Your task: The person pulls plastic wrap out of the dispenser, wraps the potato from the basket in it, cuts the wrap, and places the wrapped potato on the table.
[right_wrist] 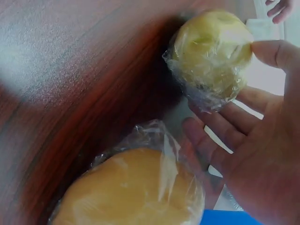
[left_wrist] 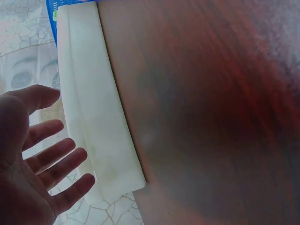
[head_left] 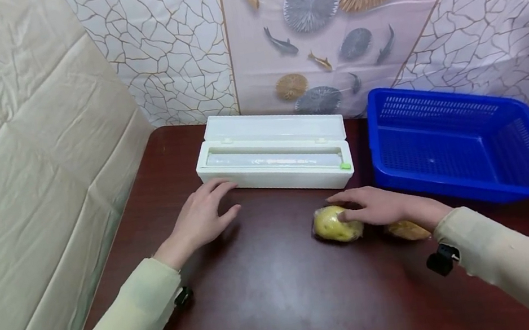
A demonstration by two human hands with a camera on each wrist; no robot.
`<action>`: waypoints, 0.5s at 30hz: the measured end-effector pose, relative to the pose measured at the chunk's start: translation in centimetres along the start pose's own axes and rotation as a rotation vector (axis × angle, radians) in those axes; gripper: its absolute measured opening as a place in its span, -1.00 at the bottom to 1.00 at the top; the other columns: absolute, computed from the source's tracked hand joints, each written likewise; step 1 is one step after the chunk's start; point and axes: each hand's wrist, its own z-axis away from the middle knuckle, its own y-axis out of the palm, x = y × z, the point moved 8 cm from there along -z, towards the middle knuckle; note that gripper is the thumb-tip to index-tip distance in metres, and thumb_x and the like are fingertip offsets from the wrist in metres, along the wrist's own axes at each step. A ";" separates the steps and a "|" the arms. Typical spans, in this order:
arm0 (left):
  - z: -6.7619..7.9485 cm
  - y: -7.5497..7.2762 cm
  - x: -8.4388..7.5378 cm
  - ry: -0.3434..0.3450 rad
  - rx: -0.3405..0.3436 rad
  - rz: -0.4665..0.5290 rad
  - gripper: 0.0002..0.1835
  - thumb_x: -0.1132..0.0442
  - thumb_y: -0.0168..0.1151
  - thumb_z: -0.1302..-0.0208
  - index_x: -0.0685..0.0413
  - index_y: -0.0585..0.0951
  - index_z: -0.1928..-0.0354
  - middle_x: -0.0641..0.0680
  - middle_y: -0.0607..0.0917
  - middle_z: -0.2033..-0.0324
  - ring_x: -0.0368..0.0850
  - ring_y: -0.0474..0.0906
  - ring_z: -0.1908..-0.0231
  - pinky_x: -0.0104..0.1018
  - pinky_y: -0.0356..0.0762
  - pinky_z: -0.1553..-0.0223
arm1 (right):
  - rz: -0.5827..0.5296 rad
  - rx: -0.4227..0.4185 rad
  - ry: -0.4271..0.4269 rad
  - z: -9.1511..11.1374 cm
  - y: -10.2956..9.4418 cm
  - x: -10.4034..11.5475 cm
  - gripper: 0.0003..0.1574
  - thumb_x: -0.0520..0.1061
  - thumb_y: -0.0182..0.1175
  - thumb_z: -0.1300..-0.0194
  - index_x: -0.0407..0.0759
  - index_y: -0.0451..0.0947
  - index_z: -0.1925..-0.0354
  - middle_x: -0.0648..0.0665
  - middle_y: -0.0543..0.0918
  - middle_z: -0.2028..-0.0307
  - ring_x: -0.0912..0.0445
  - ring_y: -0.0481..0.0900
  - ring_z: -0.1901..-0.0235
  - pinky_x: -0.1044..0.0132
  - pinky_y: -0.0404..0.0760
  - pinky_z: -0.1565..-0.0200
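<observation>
My right hand [head_left: 370,206] has thumb and fingers about a round yellow piece of produce [head_left: 330,227], pinching it from either side. Clear cling film [right_wrist: 204,96] covers that piece, crumpled on its surface. Just by the same hand lies a second film-wrapped piece, larger and orange-yellow [right_wrist: 131,187], partly hidden under the wrist in the head view. My left hand [head_left: 202,211] holds nothing; its fingers are spread loosely near the front left corner of a white cling film box [head_left: 271,178]. The box has its lid [head_left: 274,127] raised, and a film roll [head_left: 274,160] lies inside.
A blue plastic basket [head_left: 453,191] stands at the back right, beside the box. A small green slider [head_left: 345,166] sits at the box's right end. The dark wooden table [head_left: 274,300] meets cloth-covered walls at the left and back.
</observation>
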 end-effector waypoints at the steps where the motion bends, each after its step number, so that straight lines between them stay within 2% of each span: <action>1: 0.1 -0.1 0.2 -0.005 -0.006 -0.012 -0.45 0.09 0.44 -0.41 0.09 0.62 -0.37 0.17 0.63 -0.28 0.19 0.58 -0.26 0.24 0.56 -0.19 | 0.012 -0.019 -0.002 0.0 -0.1 0.1 -0.35 0.07 0.15 -0.63 -0.26 0.48 -0.47 -0.29 0.60 -0.37 -0.22 0.54 -0.37 -0.21 0.50 -0.33; 8: 1.1 -0.8 1.4 -0.039 -0.072 -0.089 -0.35 -0.02 0.43 -0.42 0.05 0.55 -0.46 0.23 0.53 -0.41 0.25 0.46 -0.38 0.29 0.44 -0.33 | 0.053 -0.127 -0.070 -0.5 -0.4 0.3 -0.51 -0.07 0.12 -0.66 -0.26 0.57 -0.39 -0.23 0.69 -0.26 -0.15 0.65 -0.24 -0.18 0.59 -0.23; 15: 1.2 -1.4 1.6 -0.039 -0.112 -0.139 -0.27 -0.10 0.40 -0.43 0.10 0.49 -0.51 0.33 0.45 -0.48 0.32 0.39 -0.45 0.29 0.35 -0.43 | 0.133 -0.187 -0.063 0.4 -0.7 1.7 -0.41 -0.03 0.10 -0.68 -0.27 0.46 -0.50 -0.32 0.60 -0.36 -0.25 0.54 -0.37 -0.23 0.50 -0.34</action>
